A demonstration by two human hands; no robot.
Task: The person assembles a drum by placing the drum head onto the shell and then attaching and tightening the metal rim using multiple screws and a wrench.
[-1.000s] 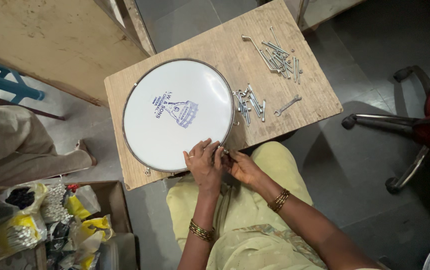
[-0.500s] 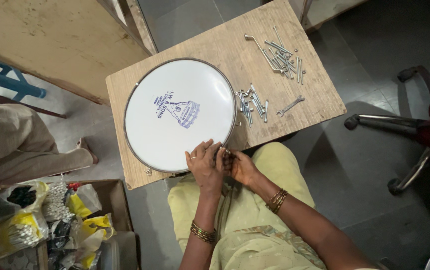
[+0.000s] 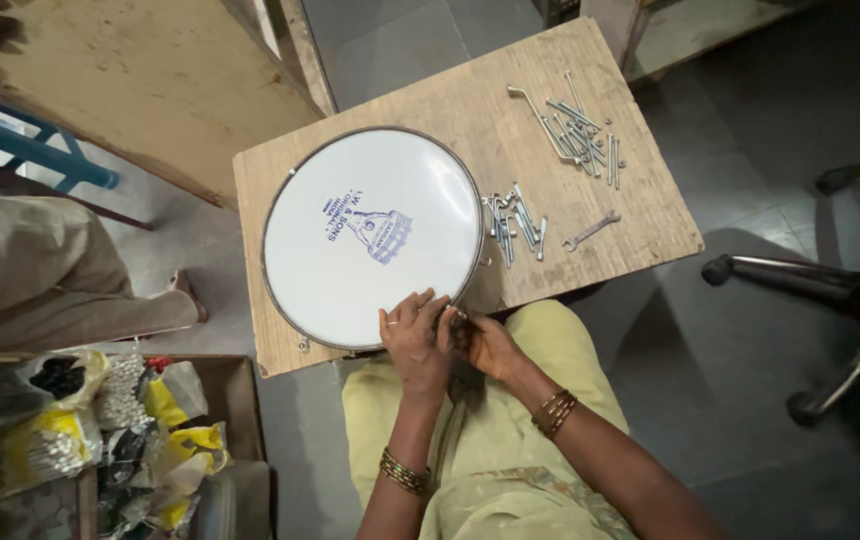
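Here, left hand (image 3: 415,340) and right hand (image 3: 485,343) pinched together on the near rim of a white drum (image 3: 370,235), atop a wooden table (image 3: 600,230); loose metal rods (image 3: 515,222) beside.

The drum head (image 3: 370,240) is white with a blue printed emblem at its middle and a dull metal hoop. The table (image 3: 640,215) is pale brown wood grain. Silver bolts (image 3: 580,130) lie near its far right corner, a silver spanner (image 3: 590,230) near its right edge.
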